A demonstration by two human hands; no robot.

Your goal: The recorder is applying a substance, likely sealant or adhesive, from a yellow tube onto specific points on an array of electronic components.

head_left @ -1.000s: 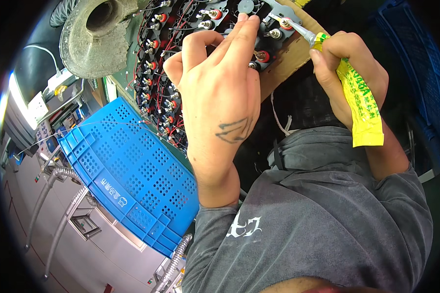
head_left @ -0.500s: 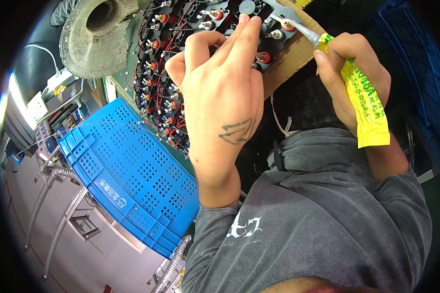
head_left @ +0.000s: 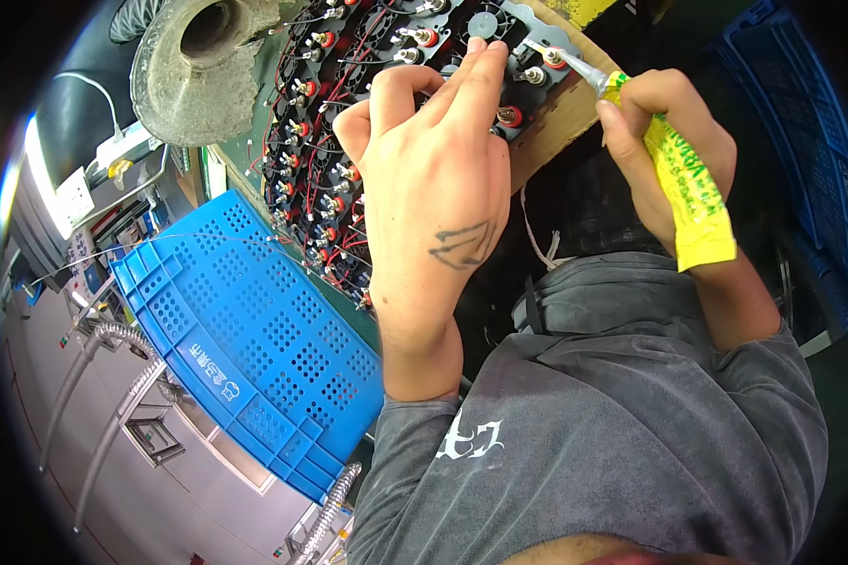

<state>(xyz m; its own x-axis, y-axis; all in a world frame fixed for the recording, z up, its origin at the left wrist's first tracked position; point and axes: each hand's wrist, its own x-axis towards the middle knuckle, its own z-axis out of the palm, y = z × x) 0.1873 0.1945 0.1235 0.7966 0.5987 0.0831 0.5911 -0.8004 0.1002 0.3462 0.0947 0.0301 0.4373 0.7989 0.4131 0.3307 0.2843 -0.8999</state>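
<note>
My right hand (head_left: 711,141) is closed around a yellow squeeze tube (head_left: 690,202) with green print. The tube's pale tapered nozzle (head_left: 586,73) points up and left, its tip beside a metal terminal with a red ring (head_left: 553,58). That terminal stands on a dark grey plastic plate (head_left: 530,97). My left hand (head_left: 438,193) lies back up over the parts, index and middle fingers stretched out. Their tips touch just below a round grey cap (head_left: 481,25). The other visible fingers are bent, and the thumb is hidden.
Many similar parts with terminals and red and black wires (head_left: 301,127) crowd the bench at left. A wooden board edge (head_left: 565,113) lies under the plate. Nearby are a blue perforated crate (head_left: 254,330), a flared grey duct (head_left: 184,94) and blue crates (head_left: 801,104) at right.
The whole view has shifted slightly. The nozzle stays beside the red-ringed terminal, and my left fingertips remain below the round cap.
</note>
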